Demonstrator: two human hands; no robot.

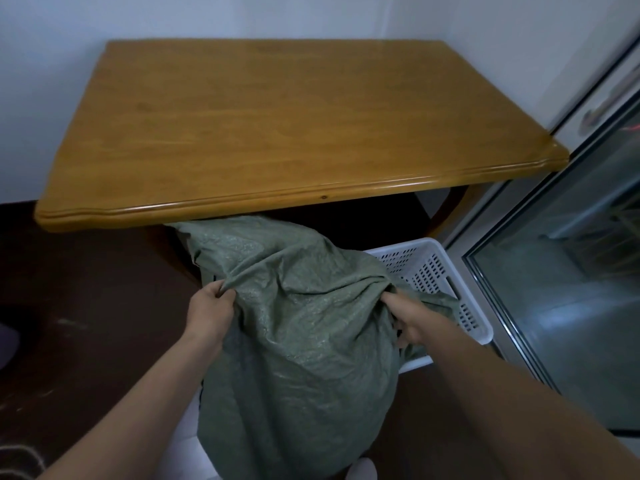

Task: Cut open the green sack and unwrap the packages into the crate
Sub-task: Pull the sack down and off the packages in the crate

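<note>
Between your hands, the green sack point(298, 334) runs lengthwise toward you; left hand point(207, 308) and right hand point(407, 318) each clutch its fabric, crate point(436, 268) just past the right.

One wide-angle camera, worn on the person's head, looks forward and steeply down along both forearms. Nearest the lens, low and centre, is the green sack point(298, 327), with the left hand point(207, 315) and right hand point(410, 323) gripping its folds. The white crate point(433, 268) sits just behind at right. The wooden tabletop point(277, 126) spans the upper frame, farther off, its edges bowed by the lens; a glass door point(561, 271) runs along the right side.
</note>
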